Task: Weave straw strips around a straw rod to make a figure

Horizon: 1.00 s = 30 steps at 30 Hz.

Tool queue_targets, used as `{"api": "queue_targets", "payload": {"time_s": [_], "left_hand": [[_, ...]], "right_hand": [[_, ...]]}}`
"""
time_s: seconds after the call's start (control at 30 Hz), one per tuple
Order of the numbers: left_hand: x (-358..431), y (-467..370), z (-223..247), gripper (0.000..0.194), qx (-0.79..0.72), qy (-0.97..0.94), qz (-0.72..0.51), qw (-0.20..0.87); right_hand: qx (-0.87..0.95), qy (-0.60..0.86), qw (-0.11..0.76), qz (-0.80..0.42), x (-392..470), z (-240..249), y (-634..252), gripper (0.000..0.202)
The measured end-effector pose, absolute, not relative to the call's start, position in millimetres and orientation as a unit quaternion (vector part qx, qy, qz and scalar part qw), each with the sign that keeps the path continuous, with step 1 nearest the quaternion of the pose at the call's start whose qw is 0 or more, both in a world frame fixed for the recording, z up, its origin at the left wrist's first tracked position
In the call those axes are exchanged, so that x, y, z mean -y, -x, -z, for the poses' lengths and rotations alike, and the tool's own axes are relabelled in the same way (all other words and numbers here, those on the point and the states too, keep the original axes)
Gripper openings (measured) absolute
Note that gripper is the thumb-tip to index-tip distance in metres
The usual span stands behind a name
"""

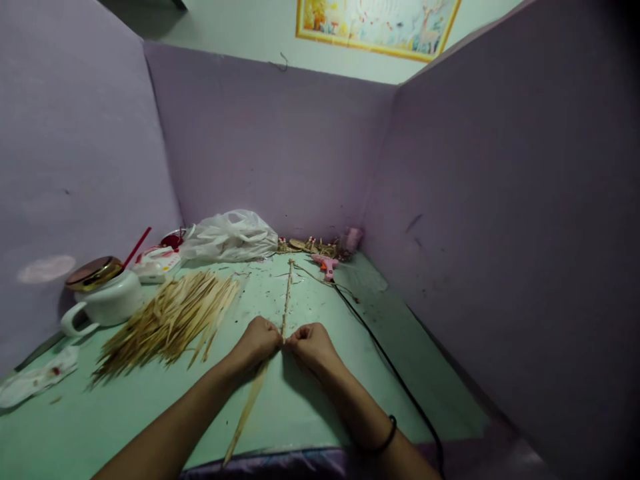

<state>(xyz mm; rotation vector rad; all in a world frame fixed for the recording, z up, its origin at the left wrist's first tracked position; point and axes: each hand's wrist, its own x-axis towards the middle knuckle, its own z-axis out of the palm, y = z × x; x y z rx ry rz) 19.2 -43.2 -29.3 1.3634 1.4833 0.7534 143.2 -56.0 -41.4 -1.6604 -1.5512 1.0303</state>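
Observation:
A thin braided straw cord runs away from me down the middle of the table, its near end between my two hands. My left hand is closed on this cord's near end. From under that hand a loose, flat straw strip trails toward the table's front edge. Close beside it, my right hand is closed too, its thumb and fingertips pinching the cord at the same spot. The exact grip is hidden by the fingers. To the left lies a spread pile of dry straw strips.
A pink glue gun lies beyond my hands, its black cable running along the right. A white mug with a gold lid stands left. At the back are a white plastic bag and small straw pieces. Purple partitions surround the table.

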Motion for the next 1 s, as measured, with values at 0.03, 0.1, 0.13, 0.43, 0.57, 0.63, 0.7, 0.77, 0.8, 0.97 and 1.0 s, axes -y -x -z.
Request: {"api": "queue_targets", "payload": {"time_s": [0.03,0.1,0.13,0.43,0.57,0.63,0.7,0.77,0.8,0.97,1.0], "left_hand": [[42.6,-18.9,28.4,0.015,-0.601,-0.557,-0.309,0.483],[41.3,-17.8,26.3,0.015,-0.592,-0.555,-0.308,0.496],[40.8,-16.7,25.6,0.016,-0.590,-0.554,-0.306,0.501],[41.3,-1.4,22.8,0.004,-0.491,-0.517,-0.344,0.611],[42.5,0.0,15.2,0.009,-0.489,-0.519,-0.338,0.614],[43.2,0.7,13.1,0.009,-0.493,-0.520,-0.327,0.616],[43.5,1.9,12.6,0.007,-0.498,-0.521,-0.318,0.616],[43.2,3.3,12.8,0.007,-0.499,-0.517,-0.317,0.619],[42.9,3.9,13.1,0.007,-0.499,-0.515,-0.316,0.621],[42.1,3.6,11.5,0.007,-0.529,-0.570,-0.271,0.568],[42.4,3.1,10.3,0.009,-0.541,-0.595,-0.258,0.536]], "right_hand": [[0.594,0.631,0.326,-0.377,59.3,39.4,-141.1,0.017],[0.616,0.624,0.350,-0.330,68.1,33.3,-135.4,0.018],[0.626,0.619,0.357,-0.312,73.4,29.9,-132.0,0.017],[0.721,0.554,0.337,-0.246,93.0,15.9,-121.1,0.022],[0.650,0.584,0.403,-0.272,62.8,2.0,-141.0,0.028],[0.592,0.602,0.412,-0.344,49.2,-3.4,-144.3,0.024],[0.547,0.578,0.364,-0.485,42.3,-4.0,-140.6,0.017],[0.508,0.539,0.317,-0.593,41.6,0.7,-133.6,0.012],[0.496,0.526,0.309,-0.618,42.5,4.5,-130.5,0.011],[0.502,0.530,0.352,-0.586,43.2,25.5,-128.3,0.006],[0.504,0.530,0.359,-0.579,42.3,28.6,-129.5,0.005]]}}
